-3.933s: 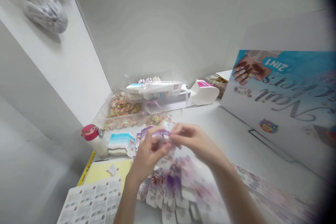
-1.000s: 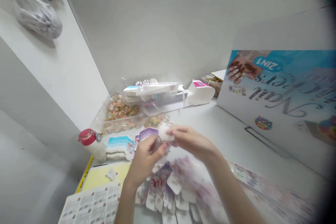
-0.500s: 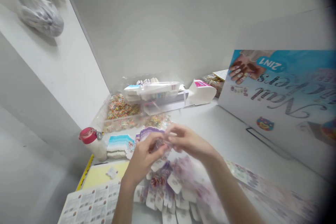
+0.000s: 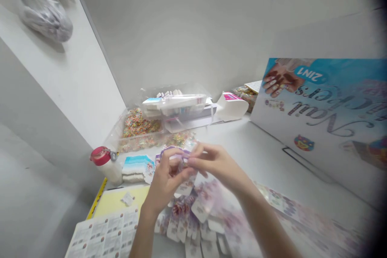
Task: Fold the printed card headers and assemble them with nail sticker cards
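My left hand [image 4: 166, 177] and my right hand [image 4: 211, 163] meet over the table, fingertips close together. Between them is a small purple-and-white card [image 4: 184, 161], partly hidden by the fingers and blurred. The left fingers are curled round it and the right thumb and fingers pinch its upper edge. Below the hands lies a loose pile of white and purple printed cards [image 4: 201, 209]. Just behind my left hand stand a purple-edged stack of cards [image 4: 173, 149] and a blue-and-white stack [image 4: 137, 167].
A red-capped bottle [image 4: 107, 163], label sheets [image 4: 102, 234] and a yellow sheet [image 4: 121, 201] are at left. Plastic trays [image 4: 145, 141] hold colourful bits behind. A large printed box [image 4: 317, 117] stands right; sticker strips [image 4: 302, 213] lie before it.
My right hand's fingers have closed in nearer the left fingers, over the purple edge of the card. Both hands stay in nearly the same place.
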The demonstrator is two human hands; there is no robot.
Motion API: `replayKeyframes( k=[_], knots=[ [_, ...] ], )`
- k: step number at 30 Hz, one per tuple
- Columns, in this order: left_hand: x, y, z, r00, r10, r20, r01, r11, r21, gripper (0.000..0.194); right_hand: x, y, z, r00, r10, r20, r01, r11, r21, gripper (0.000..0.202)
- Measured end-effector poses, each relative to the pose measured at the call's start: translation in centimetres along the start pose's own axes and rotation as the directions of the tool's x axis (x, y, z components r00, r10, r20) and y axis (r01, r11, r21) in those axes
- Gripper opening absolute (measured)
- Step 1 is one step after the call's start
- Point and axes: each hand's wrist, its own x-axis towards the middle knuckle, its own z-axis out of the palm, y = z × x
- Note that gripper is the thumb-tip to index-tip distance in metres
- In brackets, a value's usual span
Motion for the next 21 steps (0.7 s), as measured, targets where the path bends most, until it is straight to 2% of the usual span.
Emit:
replayKeyframes(
  k=[5,7,9,12,14,16,18,21],
  knots=[
    [0.0,-0.2,-0.1,0.996,0.061,-0.062,-0.054,0.993,0.104,0.019,-0.4,-0.6,-0.5,0.995,-0.082,0.057,0.091,0.979,-0.183,0.036],
    [0.2,-0.3,-0.2,0.995,0.06,-0.076,-0.05,0.99,0.129,0.017,-0.1,-0.6,-0.8,0.994,-0.068,0.091,0.087,0.971,-0.222,0.041],
    [0.4,-0.2,-0.4,0.997,0.0,-0.075,0.011,0.987,0.158,0.018,0.5,0.2,-1.0,0.995,-0.022,0.099,0.047,0.966,-0.256,0.037],
    [0.5,0.0,-0.6,0.983,-0.181,0.014,0.171,0.951,0.259,0.021,2.3,3.5,-1.5,0.998,0.056,0.016,-0.045,0.915,-0.4,0.031],
    [0.4,-0.2,-0.6,0.947,-0.296,0.121,0.235,0.901,0.366,0.02,3.5,6.6,-1.8,0.995,0.063,-0.074,-0.093,0.837,-0.54,0.029],
    [0.2,-0.7,-0.7,0.903,-0.378,0.204,0.242,0.84,0.485,0.019,4.3,9.6,-1.9,0.989,0.078,-0.127,-0.139,0.79,-0.597,0.04],
    [0.0,-1.4,-0.6,0.866,-0.437,0.243,0.229,0.778,0.585,0.02,4.7,11.9,-1.9,0.985,0.103,-0.139,-0.169,0.748,-0.642,0.054],
    [0.0,-2.3,-0.7,0.858,-0.457,0.237,0.223,0.744,0.63,0.025,4.7,13.6,-1.6,0.982,0.142,-0.126,-0.189,0.696,-0.693,0.057]
  ],
)
